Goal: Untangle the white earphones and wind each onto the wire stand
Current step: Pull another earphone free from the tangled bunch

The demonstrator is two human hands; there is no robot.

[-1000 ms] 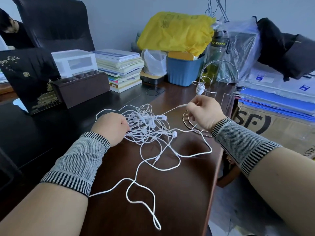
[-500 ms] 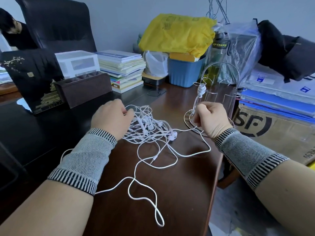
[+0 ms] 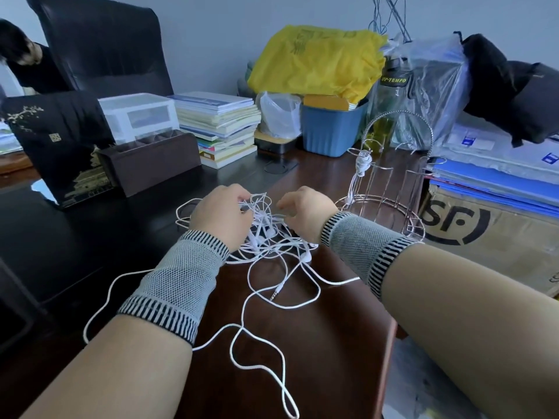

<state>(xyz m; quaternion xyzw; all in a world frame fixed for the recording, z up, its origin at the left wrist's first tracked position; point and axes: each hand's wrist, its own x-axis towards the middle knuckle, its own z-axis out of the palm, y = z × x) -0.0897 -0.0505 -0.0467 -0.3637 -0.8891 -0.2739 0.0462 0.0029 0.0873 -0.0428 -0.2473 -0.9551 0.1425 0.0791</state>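
We see the white earphones (image 3: 272, 237) lying as a knotted heap on the bench, loose loops trailing toward the near edge with a jack plug (image 3: 276, 292) exposed, while one wound bundle (image 3: 364, 161) hangs on the upright wire stand (image 3: 393, 189) just right.

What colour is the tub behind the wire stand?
The tub is blue, under a yellow bag; the head view, the only one, shows it.

Both forearms bare. Left hand (image 3: 222, 217) and right hand (image 3: 305, 214) each wear a grey mesh-knit wrist band (image 3: 178, 282) with black-and-white striped ribbed edges.
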